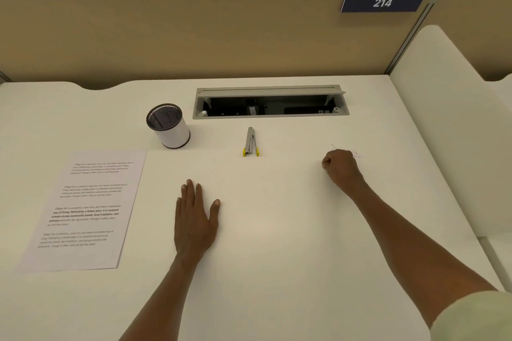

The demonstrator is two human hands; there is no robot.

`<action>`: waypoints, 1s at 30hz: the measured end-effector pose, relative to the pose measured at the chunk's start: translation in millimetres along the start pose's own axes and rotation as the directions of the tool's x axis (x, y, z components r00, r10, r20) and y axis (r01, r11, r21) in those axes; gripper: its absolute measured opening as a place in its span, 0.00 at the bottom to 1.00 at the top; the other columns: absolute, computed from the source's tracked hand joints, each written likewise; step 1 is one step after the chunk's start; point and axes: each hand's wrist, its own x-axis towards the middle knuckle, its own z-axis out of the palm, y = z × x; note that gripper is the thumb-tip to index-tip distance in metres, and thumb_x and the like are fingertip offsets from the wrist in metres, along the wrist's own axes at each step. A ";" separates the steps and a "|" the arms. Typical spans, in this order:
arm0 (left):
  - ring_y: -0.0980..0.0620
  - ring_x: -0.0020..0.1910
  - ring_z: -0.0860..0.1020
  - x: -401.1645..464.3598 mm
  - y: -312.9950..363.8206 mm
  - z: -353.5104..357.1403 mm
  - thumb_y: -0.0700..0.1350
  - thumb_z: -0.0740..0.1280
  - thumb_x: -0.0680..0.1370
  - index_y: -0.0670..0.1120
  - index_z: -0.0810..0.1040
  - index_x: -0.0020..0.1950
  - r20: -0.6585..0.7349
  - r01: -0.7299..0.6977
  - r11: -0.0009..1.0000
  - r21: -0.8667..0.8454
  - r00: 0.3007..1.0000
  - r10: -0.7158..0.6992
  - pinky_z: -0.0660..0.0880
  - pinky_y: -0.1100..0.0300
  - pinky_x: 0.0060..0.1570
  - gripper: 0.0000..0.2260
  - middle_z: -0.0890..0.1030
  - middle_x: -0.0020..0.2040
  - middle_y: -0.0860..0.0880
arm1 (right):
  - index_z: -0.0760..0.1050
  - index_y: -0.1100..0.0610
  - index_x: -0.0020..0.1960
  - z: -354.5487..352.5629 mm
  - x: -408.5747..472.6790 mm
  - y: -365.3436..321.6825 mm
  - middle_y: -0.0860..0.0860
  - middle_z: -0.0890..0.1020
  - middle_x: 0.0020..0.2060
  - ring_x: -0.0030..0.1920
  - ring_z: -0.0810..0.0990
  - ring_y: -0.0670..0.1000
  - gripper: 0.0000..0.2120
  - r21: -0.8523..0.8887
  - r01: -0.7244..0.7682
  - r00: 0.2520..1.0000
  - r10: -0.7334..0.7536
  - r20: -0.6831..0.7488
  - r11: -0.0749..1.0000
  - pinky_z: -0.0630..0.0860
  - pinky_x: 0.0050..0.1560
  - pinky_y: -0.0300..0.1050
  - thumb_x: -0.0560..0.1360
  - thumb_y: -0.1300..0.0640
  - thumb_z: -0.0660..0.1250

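Stapler (250, 142) untouched; right hand (340, 166) curled, palm hidden

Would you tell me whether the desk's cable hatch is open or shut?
Open: the cable hatch has its lid tilted back, and its dark inside shows.

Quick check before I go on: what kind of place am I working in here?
Most likely a numbered office or study cubicle: a sign reading 214 on the tan partition behind, and an open cable box sunk in the white desk.
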 end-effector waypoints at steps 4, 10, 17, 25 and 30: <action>0.49 0.82 0.48 1.1 -1.8 1.8 0.63 0.48 0.81 0.41 0.58 0.81 -0.004 -0.005 1.000 0.003 1.000 0.005 0.49 0.52 0.80 0.35 0.52 0.83 0.46 | 0.75 0.62 0.41 5.7 8.6 10.0 0.58 0.79 0.40 0.42 0.79 0.59 0.06 -0.074 0.045 0.998 -0.042 0.044 0.996 0.70 0.41 0.43 0.72 0.68 0.61; 0.49 0.82 0.49 1.2 -2.5 2.9 0.63 0.47 0.81 0.41 0.59 0.80 -0.014 -0.007 1.000 0.004 1.000 0.007 0.49 0.52 0.80 0.35 0.52 0.83 0.46 | 0.70 0.58 0.39 6.1 6.6 20.5 0.50 0.68 0.31 0.30 0.68 0.49 0.07 -0.441 0.204 0.979 -0.190 0.077 0.874 0.63 0.32 0.40 0.68 0.68 0.64; 0.48 0.82 0.49 1.2 -0.2 2.9 0.61 0.48 0.81 0.41 0.59 0.80 -0.024 -0.007 1.000 0.016 1.000 0.008 0.50 0.52 0.80 0.33 0.52 0.83 0.45 | 0.73 0.65 0.47 19.2 -8.6 10.1 0.58 0.73 0.41 0.40 0.72 0.55 0.18 -0.474 0.261 0.947 -0.318 -0.045 0.841 0.67 0.32 0.44 0.77 0.70 0.44; 0.47 0.82 0.47 1.6 1.2 3.9 0.59 0.48 0.82 0.43 0.56 0.82 -0.006 0.000 0.998 0.063 1.000 0.000 0.49 0.49 0.80 0.32 0.49 0.83 0.45 | 0.69 0.57 0.41 36.2 -4.7 -95.5 0.51 0.70 0.40 0.41 0.68 0.50 0.14 0.007 0.297 0.954 -0.296 -0.040 0.955 0.62 0.42 0.40 0.68 0.75 0.55; 0.47 0.82 0.49 0.9 1.9 4.7 0.59 0.50 0.83 0.43 0.58 0.81 -0.029 0.001 0.999 0.051 1.000 0.000 0.50 0.49 0.80 0.31 0.51 0.83 0.44 | 0.61 0.51 0.34 49.5 1.9 -193.2 0.50 0.71 0.38 0.42 0.68 0.49 0.18 0.124 0.435 0.897 -0.441 0.028 0.892 0.62 0.45 0.41 0.66 0.75 0.54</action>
